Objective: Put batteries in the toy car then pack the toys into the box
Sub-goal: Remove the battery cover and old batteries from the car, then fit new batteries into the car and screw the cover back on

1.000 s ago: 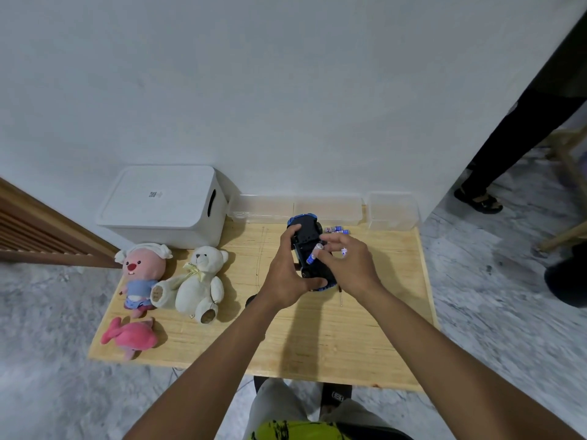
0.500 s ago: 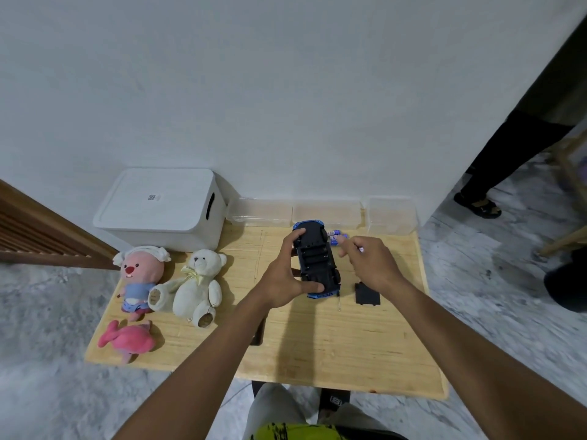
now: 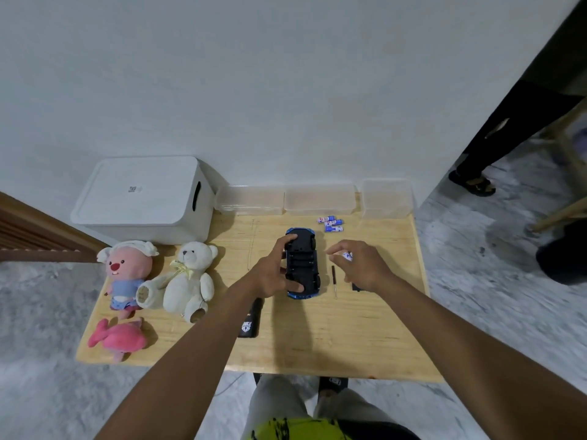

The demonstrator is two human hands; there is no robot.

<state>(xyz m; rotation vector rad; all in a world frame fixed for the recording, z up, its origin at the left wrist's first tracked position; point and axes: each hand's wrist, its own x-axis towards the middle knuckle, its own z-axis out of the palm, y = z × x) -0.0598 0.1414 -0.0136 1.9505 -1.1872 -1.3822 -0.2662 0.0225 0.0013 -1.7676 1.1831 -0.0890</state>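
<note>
The blue toy car point(image 3: 301, 263) lies upside down on the wooden table point(image 3: 317, 328), its black underside up. My left hand point(image 3: 274, 271) grips its left side. Just right of the car, my right hand point(image 3: 359, 265) pinches one white-and-blue battery point(image 3: 347, 255) in its fingertips. Three more batteries point(image 3: 331, 224) lie behind the car near the wall. The white lidded box point(image 3: 143, 198) stands at the back left. A pink beaver plush point(image 3: 127, 271), a white teddy bear point(image 3: 187, 277) and a pink dolphin plush point(image 3: 119, 338) sit along the left side.
A small screwdriver point(image 3: 334, 279) lies right of the car, with a black cover piece point(image 3: 357, 287) partly hidden under my right hand. A black remote point(image 3: 251, 319) lies under my left forearm. Clear plastic containers point(image 3: 317, 200) line the wall. A person's legs point(image 3: 495, 138) stand at the right.
My right hand moved back from the loose batteries to just right of the car, now holding one battery. The screwdriver has come into view. My left hand keeps its grip on the car.
</note>
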